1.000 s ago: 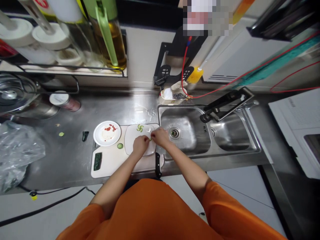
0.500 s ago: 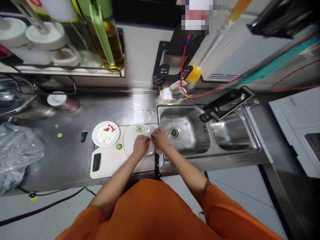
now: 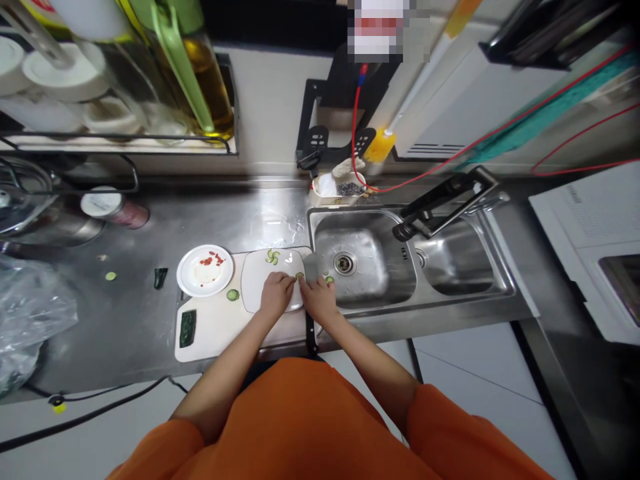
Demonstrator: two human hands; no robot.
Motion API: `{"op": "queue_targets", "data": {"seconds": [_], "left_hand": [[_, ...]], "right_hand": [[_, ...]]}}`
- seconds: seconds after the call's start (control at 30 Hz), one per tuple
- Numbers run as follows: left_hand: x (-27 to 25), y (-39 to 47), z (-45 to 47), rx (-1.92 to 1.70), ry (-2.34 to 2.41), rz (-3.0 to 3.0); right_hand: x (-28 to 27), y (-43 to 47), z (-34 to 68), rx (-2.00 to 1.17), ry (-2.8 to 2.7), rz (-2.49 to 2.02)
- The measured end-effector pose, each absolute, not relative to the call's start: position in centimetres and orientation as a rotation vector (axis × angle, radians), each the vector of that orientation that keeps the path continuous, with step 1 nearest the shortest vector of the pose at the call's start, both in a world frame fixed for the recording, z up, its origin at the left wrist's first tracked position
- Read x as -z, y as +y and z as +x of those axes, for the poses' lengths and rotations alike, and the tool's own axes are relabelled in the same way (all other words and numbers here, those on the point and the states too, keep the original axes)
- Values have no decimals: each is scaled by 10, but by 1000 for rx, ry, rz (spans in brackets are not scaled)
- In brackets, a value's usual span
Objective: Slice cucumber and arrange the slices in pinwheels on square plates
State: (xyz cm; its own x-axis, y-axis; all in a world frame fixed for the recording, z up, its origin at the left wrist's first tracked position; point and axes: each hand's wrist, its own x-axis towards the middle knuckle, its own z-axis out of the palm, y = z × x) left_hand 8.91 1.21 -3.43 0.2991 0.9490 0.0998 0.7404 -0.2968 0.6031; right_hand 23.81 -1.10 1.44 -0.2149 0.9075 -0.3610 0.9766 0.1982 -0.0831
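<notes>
A small green cucumber slice (image 3: 299, 275) is pinched between the fingertips of my left hand (image 3: 277, 295) and my right hand (image 3: 319, 299), at the right edge of a white square plate (image 3: 257, 287). Several cucumber slices (image 3: 272, 257) lie fanned at the plate's far side. Just beyond my right fingers are more cucumber pieces (image 3: 327, 278). A knife (image 3: 311, 267) lies at the right end of the white cutting board (image 3: 215, 333), its blade partly under my right hand. A cucumber end piece (image 3: 233, 295) and a dark green cucumber chunk (image 3: 187, 329) rest on the board.
A round white plate (image 3: 183, 280) with red bits overlaps the board's far left corner. Right of the board is a double sink (image 3: 370, 267) with a black faucet (image 3: 425, 213). A cucumber scrap (image 3: 160, 277), a lidded jar (image 3: 116, 208) and a plastic bag (image 3: 35, 307) are on the left.
My right fingers have shifted down slightly, uncovering the knife blade and cucumber pieces beside it. The slice between my hands shows more clearly. The whole view has moved a little.
</notes>
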Motion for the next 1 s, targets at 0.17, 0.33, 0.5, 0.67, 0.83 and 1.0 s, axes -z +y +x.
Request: {"op": "queue_targets", "data": {"seconds": [0.17,0.33,0.5,0.67,0.83,1.0], "left_hand": [[32,12,92,-578,1539,2104],[28,12,93,-514,1559,2077],[28,13,92,-521,1548,2074],[26,12,93,-540,1545,2056],[16,13,89,-616,1598,2006],[0,4,47,-757,1840,1851]], "right_hand": [[-19,-9,237,426,2222,1799],[-23,-10,235,435,2204,1791],[-22,-10,235,440,2228,1798],[-22,-10,236,441,2249,1795],[-28,-9,239,451,2243,1821],[-37,-13,236,494,2229,1871]]}}
